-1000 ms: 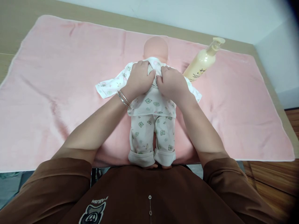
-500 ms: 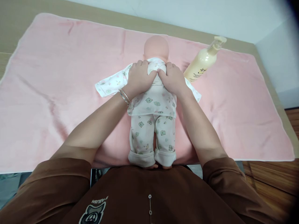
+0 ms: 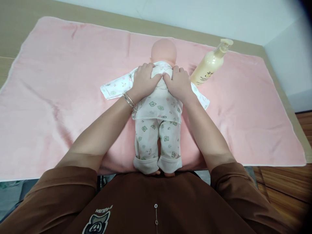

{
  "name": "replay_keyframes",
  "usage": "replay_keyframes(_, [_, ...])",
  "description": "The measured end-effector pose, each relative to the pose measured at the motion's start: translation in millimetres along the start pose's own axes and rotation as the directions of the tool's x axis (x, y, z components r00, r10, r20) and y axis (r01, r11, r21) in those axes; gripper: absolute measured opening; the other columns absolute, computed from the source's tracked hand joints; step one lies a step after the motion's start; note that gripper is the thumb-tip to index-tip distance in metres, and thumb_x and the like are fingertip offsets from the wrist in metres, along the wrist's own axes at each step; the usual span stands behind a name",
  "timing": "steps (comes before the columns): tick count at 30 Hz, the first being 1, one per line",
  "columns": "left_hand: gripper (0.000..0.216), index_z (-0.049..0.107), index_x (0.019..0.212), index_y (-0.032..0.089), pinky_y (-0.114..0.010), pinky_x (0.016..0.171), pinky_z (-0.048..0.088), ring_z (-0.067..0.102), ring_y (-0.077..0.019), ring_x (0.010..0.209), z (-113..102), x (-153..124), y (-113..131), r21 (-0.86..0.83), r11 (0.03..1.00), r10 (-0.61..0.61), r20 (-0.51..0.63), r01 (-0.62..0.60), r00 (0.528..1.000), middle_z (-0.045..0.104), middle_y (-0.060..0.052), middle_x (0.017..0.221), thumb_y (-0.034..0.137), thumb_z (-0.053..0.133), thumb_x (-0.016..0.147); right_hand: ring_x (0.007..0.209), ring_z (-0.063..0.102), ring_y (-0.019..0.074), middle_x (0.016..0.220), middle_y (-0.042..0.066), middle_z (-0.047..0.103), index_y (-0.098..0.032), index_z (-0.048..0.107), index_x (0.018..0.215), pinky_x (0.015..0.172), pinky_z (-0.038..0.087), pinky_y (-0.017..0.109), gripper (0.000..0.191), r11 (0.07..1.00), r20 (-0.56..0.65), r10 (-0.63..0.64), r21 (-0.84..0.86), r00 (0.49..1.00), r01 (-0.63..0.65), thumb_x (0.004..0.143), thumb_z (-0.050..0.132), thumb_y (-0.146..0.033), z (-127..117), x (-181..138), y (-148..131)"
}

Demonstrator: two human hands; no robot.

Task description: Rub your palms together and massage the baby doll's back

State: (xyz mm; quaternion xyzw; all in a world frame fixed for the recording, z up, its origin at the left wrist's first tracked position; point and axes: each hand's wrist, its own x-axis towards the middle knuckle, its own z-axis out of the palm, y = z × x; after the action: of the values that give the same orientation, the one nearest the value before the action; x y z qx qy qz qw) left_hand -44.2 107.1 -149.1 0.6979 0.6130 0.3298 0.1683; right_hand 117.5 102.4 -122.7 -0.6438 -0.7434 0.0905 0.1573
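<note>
Keep your left hand [image 3: 143,81] and right hand [image 3: 179,83] flat, palms resting open on the doll [image 3: 158,110], gripping nothing, thumbs meeting at the spine.

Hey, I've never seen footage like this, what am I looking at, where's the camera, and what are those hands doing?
The camera sits on a person's head, looking down at their own two bare hands; there is no machine. A baby doll in printed clothes lies on a pink towel spread over a wooden table. The left hand, with bangles on its wrist, and the right hand both press flat on the doll's upper body, thumbs meeting; neither has a closed grip. A cream pump bottle lies beside the doll's head.
</note>
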Motion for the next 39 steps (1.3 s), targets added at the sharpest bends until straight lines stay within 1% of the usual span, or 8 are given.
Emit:
replay_keyframes(6, [0.038,0.062,0.128,0.019,-0.048,0.123,0.036,0.052,-0.0330,0.134,-2,-1,2,0.008,1.000,0.028,0.013,-0.028,1.000,0.062,-0.013,0.132,0.036,0.059,0.094,0.135,0.048,0.0405,0.132,0.020,0.055,-0.008,0.050,0.130,0.116,0.036,0.061,0.058,1.000,-0.001,0.026,0.011,1.000,-0.025,0.103,0.034,-0.057,-3,-5,-2])
replay_keyframes(15, [0.025,0.064,0.107,0.020,-0.050,0.113,0.046,0.055,-0.0339,0.122,-18,-34,42,0.196,0.966,0.160,0.050,-0.167,0.986,0.062,-0.014,0.117,0.016,0.046,0.090,0.132,0.049,0.0352,0.129,0.015,0.056,-0.013,0.050,0.124,0.116,0.038,0.058,0.055,0.996,0.082,-0.058,0.078,0.995,0.051,0.103,0.033,-0.060,-7,2,16])
replay_keyframes(20, [0.015,0.063,0.091,0.019,-0.049,0.093,0.055,0.062,-0.0340,0.106,-36,-36,62,0.315,0.946,0.030,0.165,-0.082,0.986,0.064,-0.014,0.102,0.015,0.048,0.090,0.132,0.049,0.0325,0.130,0.013,0.055,-0.014,0.050,0.124,0.116,0.038,0.055,0.058,0.990,0.055,-0.128,0.070,0.990,0.124,0.104,0.029,-0.064,-1,7,25])
replay_keyframes(23, [0.013,0.062,0.090,0.018,-0.051,0.095,0.054,0.062,-0.0358,0.109,-38,-35,68,0.298,0.953,0.008,0.179,-0.062,0.984,0.064,-0.015,0.105,0.014,0.050,0.090,0.131,0.050,0.0311,0.131,0.013,0.055,-0.014,0.050,0.127,0.116,0.039,0.052,0.061,0.985,0.026,-0.161,0.074,0.987,0.159,0.104,0.028,-0.066,2,11,31])
replay_keyframes(27, [0.013,0.063,0.087,0.022,-0.056,0.106,0.049,0.060,-0.0360,0.111,-27,-27,53,0.116,0.992,0.035,0.119,-0.049,0.992,0.064,-0.014,0.106,0.018,0.051,0.089,0.131,0.051,0.0321,0.132,0.015,0.057,-0.013,0.052,0.131,0.116,0.040,0.053,0.061,0.987,0.001,-0.151,0.046,0.988,0.151,0.105,0.026,-0.061,-3,8,25])
replay_keyframes(32, [0.015,0.065,0.094,0.025,-0.052,0.115,0.045,0.059,-0.0331,0.118,-10,-6,18,-0.033,0.998,0.056,0.024,-0.055,0.998,0.068,-0.011,0.109,0.027,0.049,0.092,0.146,0.041,0.0375,0.147,0.024,0.048,-0.004,0.042,0.146,0.125,0.030,0.056,0.059,0.983,0.004,-0.170,-0.067,0.985,0.170,0.107,0.025,-0.044,-6,-22,-10])
replay_keyframes(36, [0.022,0.065,0.107,0.023,-0.048,0.118,0.042,0.057,-0.0306,0.126,-3,4,4,-0.055,0.998,-0.011,-0.001,0.011,1.000,0.068,-0.011,0.121,0.027,0.046,0.096,0.157,0.024,0.0369,0.162,0.018,0.034,-0.007,0.036,0.154,0.132,0.019,0.056,0.058,0.967,-0.046,-0.244,-0.082,0.969,0.240,0.106,0.026,-0.038,1,-43,-33])
replay_keyframes(39, [0.025,0.064,0.114,0.021,-0.048,0.119,0.040,0.055,-0.0313,0.131,-3,4,5,-0.037,0.999,-0.016,-0.008,0.016,1.000,0.066,-0.012,0.126,0.028,0.047,0.096,0.156,0.028,0.0352,0.161,0.020,0.037,-0.001,0.038,0.153,0.132,0.022,0.050,0.058,0.966,-0.022,-0.253,-0.053,0.967,0.251,0.104,0.026,-0.028,-1,-35,-31])
